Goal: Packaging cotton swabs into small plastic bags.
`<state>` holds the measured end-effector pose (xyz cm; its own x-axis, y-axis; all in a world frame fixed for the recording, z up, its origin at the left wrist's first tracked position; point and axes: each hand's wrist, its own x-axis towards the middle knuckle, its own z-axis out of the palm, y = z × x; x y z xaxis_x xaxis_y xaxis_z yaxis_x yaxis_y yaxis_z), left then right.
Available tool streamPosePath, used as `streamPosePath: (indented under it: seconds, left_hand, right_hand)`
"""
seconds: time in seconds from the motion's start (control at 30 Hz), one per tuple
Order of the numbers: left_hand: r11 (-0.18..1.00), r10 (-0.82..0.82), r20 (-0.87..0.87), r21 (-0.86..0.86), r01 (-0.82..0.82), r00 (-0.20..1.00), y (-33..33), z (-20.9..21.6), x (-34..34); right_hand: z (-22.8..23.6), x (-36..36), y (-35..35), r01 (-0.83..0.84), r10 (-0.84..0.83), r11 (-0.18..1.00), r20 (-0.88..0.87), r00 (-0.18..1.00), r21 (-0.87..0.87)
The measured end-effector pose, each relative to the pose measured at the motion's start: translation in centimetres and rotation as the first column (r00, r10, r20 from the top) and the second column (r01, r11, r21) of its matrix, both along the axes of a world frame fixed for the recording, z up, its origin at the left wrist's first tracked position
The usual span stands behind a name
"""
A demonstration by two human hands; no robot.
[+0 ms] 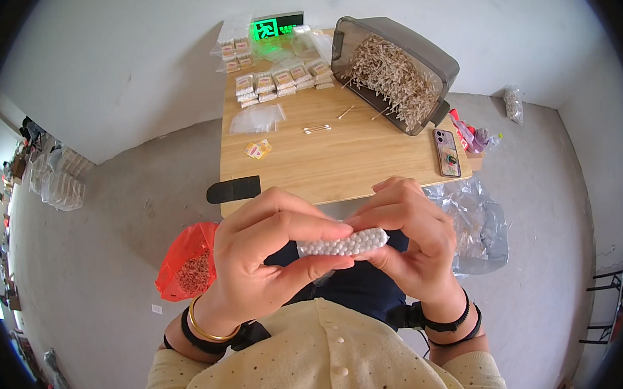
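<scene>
Between my two hands, close to my chest, is a small clear bag of cotton swabs point(344, 245), its white tips packed in rows and facing me. My left hand point(272, 243) pinches its left part between thumb and fingers. On the other end, my right hand point(410, 228) grips with thumb below and fingers above. Beyond them on the wooden table point(289, 171) lie a few loose cotton swabs point(317, 129), a small yellow-and-white printed card point(258, 149) and flat clear bags point(258, 118).
A grey bin point(446, 65) tipped toward me holds many swabs. Stacked swab packs point(284, 80) line the table's back left, near a green lit exit sign point(276, 27). A phone point(447, 153) lies at the right edge. Below stand a red bag point(189, 262) and a clear plastic bag point(481, 227).
</scene>
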<state>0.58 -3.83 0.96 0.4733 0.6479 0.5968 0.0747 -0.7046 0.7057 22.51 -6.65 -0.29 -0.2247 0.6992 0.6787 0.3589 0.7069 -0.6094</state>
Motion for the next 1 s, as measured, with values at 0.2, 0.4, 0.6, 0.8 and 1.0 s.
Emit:
streamPosePath:
  seconds: [0.2,0.4,0.6,0.8,1.0]
  left_hand:
    - [0.991,0.039,-0.022,0.125,-0.035,0.999,0.3,0.0,0.3]
    - [0.993,0.072,-0.039,0.098,-0.068,0.997,-0.2,0.6,0.8]
    - [0.992,0.068,-0.008,0.109,-0.067,0.998,0.5,0.5,1.2]
    - [0.992,0.036,-0.058,0.125,-0.029,0.998,0.8,0.5,0.7]
    - [0.988,0.055,0.049,0.144,-0.061,0.997,0.9,0.2,1.7]
  right_hand:
    - [0.0,-0.1,-0.1,-0.01,0.003,0.996,-0.072,0.997,-0.087]
    - [-0.2,0.5,0.0,0.01,-0.008,0.999,-0.05,0.999,0.048]
    - [-0.6,0.8,0.1,-0.001,0.005,0.999,-0.089,0.996,0.041]
    - [0.3,0.4,-0.4,0.01,-0.02,0.998,-0.164,0.986,-0.059]
    - [0.5,0.6,-0.1,0.027,-0.021,0.995,-0.064,0.998,0.091]
